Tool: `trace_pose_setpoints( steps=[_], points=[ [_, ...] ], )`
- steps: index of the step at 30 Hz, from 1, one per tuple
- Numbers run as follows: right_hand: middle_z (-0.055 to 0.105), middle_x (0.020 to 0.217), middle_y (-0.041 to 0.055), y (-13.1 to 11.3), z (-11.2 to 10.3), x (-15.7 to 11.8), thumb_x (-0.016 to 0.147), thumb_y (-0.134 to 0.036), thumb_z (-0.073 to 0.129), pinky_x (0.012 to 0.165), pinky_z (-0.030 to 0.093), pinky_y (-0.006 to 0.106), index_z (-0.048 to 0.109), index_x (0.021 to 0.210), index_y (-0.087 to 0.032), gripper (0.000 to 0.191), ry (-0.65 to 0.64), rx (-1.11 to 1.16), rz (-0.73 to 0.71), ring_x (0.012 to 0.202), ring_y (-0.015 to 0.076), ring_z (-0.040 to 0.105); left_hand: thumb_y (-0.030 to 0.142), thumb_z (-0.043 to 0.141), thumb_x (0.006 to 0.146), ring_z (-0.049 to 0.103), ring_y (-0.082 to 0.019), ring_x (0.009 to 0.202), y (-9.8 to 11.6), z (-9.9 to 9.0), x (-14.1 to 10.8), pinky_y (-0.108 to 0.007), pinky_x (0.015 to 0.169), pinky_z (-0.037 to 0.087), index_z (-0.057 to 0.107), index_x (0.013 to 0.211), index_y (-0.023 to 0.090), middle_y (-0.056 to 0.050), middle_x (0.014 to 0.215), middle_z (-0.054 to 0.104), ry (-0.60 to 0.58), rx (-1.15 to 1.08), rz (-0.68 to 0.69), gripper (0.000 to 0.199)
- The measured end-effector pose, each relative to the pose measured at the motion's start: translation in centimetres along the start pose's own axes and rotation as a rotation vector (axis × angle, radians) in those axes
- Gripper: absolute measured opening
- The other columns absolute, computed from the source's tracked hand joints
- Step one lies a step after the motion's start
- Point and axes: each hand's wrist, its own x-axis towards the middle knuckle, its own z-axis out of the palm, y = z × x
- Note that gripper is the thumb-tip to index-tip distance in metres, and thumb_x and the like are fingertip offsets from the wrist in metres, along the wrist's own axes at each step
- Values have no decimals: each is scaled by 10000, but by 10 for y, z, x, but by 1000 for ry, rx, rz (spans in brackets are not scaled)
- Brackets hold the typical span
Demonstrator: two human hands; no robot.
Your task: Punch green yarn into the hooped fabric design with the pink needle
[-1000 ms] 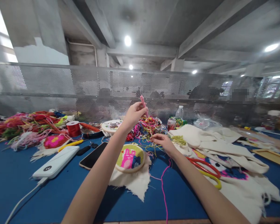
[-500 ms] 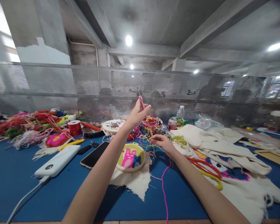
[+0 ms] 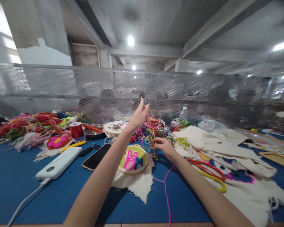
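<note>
My left hand (image 3: 139, 117) is raised over the table, its thumb and fingers closed on a punch needle (image 3: 148, 120) with a pink handle and thin metal tip pointing up. Lower and to the right, my right hand (image 3: 164, 147) pinches with thumb and forefinger beneath the handle's lower end; what it holds is too small to make out. Between my forearms lies an embroidery hoop (image 3: 133, 160) with a pink figure on a yellow-green and blue ground, its frayed cream cloth spread out below. A pink yarn (image 3: 166, 189) trails from under my right wrist towards the front edge.
Tangled yarn (image 3: 156, 126) heaps up behind my hands, with another pile (image 3: 35, 126) at far left. A phone (image 3: 97, 157) and a cabled white power bank (image 3: 59, 163) lie left. Cream cloth (image 3: 217, 138) and red-handled scissors (image 3: 209, 168) are at right. A perforated screen (image 3: 90, 85) stands behind.
The punch needle has come down and slightly right, its handle turning more upright below my left fingers. My left fingertips now sit near its metal tip. My right hand has shifted slightly left.
</note>
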Motion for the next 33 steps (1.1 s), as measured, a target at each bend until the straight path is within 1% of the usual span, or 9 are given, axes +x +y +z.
trace_pose_setpoints(
  steps=[3, 7, 11, 13, 15, 18, 24, 30, 33],
  points=[
    [711, 772, 26, -2, 1, -1, 626, -378, 767, 827, 435, 347, 710, 757, -188, 237, -2, 8, 6, 779, 192, 631, 155, 411, 925, 576, -248, 1119, -2, 0, 0, -408, 922, 456, 118, 1481, 174, -177, 1349, 510, -31, 25, -20, 628],
    [706, 760, 22, -5, 2, -2, 623, -386, 773, 833, 435, 337, 716, 752, -190, 242, 6, 28, 8, 789, 193, 630, 140, 468, 884, 647, -197, 945, -8, -2, 1, -350, 833, 492, 338, 1396, 156, -145, 1111, 667, -69, 90, -43, 528],
    [705, 781, 26, -6, 1, -2, 601, -424, 790, 818, 447, 336, 727, 788, -195, 302, 36, 52, 12, 784, 199, 630, 137, 573, 809, 655, -158, 770, -14, -4, -2, -296, 704, 508, 612, 1086, 153, -79, 861, 710, -210, 134, -116, 280],
    [708, 796, 36, -6, 1, -1, 587, -444, 799, 822, 452, 341, 731, 808, -192, 342, 48, 63, 15, 798, 207, 632, 172, 608, 788, 648, -154, 732, -16, -4, -4, -283, 662, 508, 665, 909, 152, -63, 793, 702, -261, 149, -141, 135],
    [711, 798, 41, -6, 0, -1, 577, -454, 806, 827, 454, 345, 735, 819, -189, 366, 52, 74, 19, 800, 211, 634, 204, 610, 789, 642, -148, 720, -16, -5, -5, -271, 647, 506, 670, 813, 152, -57, 771, 696, -277, 158, -152, 83],
    [707, 783, 34, -7, 0, -1, 570, -451, 815, 835, 451, 339, 736, 812, -190, 364, 55, 90, 22, 793, 202, 634, 235, 612, 795, 633, -137, 712, -16, -5, -5, -252, 631, 497, 657, 806, 149, -57, 801, 695, -230, 149, -136, 97],
    [702, 775, 26, -6, -1, -1, 557, -444, 825, 828, 452, 333, 728, 785, -190, 354, 64, 118, 27, 779, 189, 640, 267, 468, 901, 638, -110, 608, -12, -2, 0, -216, 559, 477, 588, 989, 145, -70, 805, 712, -48, 69, -91, 193],
    [702, 761, 23, -6, 2, -2, 580, -435, 817, 797, 463, 310, 726, 819, -190, 354, 50, 141, 40, 760, 171, 637, 249, 478, 894, 629, -95, 515, -16, -3, 3, -174, 492, 453, 563, 859, 151, -34, 689, 699, 105, 15, -78, 135],
    [701, 768, 21, -6, 3, -2, 579, -446, 813, 788, 476, 306, 715, 826, -192, 368, 49, 145, 57, 762, 167, 642, 292, 477, 902, 632, -97, 493, -25, -5, 4, -172, 480, 454, 536, 901, 164, -23, 664, 694, 131, -14, -136, 141]
  ],
)
